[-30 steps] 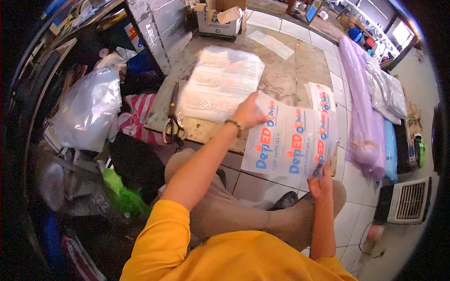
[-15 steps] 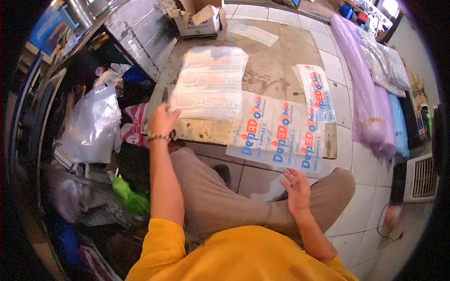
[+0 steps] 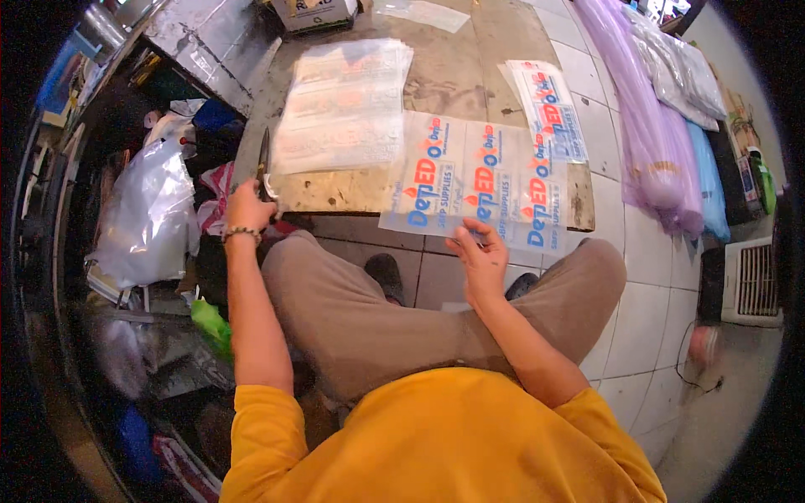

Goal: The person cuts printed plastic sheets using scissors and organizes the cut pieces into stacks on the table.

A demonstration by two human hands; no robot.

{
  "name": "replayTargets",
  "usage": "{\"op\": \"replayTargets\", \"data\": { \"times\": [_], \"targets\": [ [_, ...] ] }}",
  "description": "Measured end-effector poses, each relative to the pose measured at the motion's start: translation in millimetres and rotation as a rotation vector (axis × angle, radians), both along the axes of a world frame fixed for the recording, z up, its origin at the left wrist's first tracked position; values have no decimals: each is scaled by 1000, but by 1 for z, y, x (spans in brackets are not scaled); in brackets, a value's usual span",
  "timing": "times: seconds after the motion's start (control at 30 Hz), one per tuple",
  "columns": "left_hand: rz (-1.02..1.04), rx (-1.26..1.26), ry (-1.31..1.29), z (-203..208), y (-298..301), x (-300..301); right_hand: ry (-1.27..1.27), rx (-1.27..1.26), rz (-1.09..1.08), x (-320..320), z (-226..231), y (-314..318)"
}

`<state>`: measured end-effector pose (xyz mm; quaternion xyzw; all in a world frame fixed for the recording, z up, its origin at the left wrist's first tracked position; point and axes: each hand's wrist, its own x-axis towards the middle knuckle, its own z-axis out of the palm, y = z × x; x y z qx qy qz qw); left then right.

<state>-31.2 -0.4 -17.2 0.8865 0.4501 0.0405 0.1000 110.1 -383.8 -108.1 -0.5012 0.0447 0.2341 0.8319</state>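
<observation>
My left hand (image 3: 248,207) grips the handles of a pair of scissors (image 3: 263,163) lying at the left edge of a low wooden board (image 3: 457,75). My right hand (image 3: 480,256) rests with spread fingers on the near edge of a clear printed plastic sheet (image 3: 474,180) that overhangs the board's front. A stack of pale printed sheets (image 3: 344,105) lies on the board between the two hands, further back. A second pile of red-and-blue printed sheets (image 3: 549,109) sits at the board's right side.
A cardboard box (image 3: 314,12) stands at the board's far end. Purple, grey and blue plastic rolls (image 3: 662,117) lie on the tiled floor to the right, with a white fan heater (image 3: 750,281) beyond. Bags and clutter (image 3: 147,218) crowd the left. My crossed legs (image 3: 369,310) lie below the board.
My left hand has swung from the printed sheet to the board's left edge and taken the scissors. The sheet now lies flat, and my right hand has come up to its near edge.
</observation>
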Motion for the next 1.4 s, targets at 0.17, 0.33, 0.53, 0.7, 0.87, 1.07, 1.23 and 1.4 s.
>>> {"op": "replayTargets", "data": {
  "times": [0.17,0.33,0.53,0.7,0.87,1.07,1.23,1.4],
  "targets": [
    [-34,-483,-377,26,-28,-49,-35,-15,12,4,0,-2],
    [58,-1048,-786,68,-166,-72,-49,-15,-29,6,7,0],
    [41,-1601,-515,3,-273,-119,-89,-30,-32,8,13,6],
    [20,-1594,-445,-15,-303,-115,-141,-96,-29,10,13,4],
    [-78,-1643,-503,-17,-304,-92,-165,-143,-22,10,20,1],
    [-13,-1488,-431,-6,-320,-50,-184,-123,-16,6,21,0],
    [-7,-1472,-522,-18,-324,-32,-199,-146,-10,5,18,-4],
    [-1,-1472,-529,-22,-324,-30,-168,-104,-25,3,17,-1]
  ]
}}
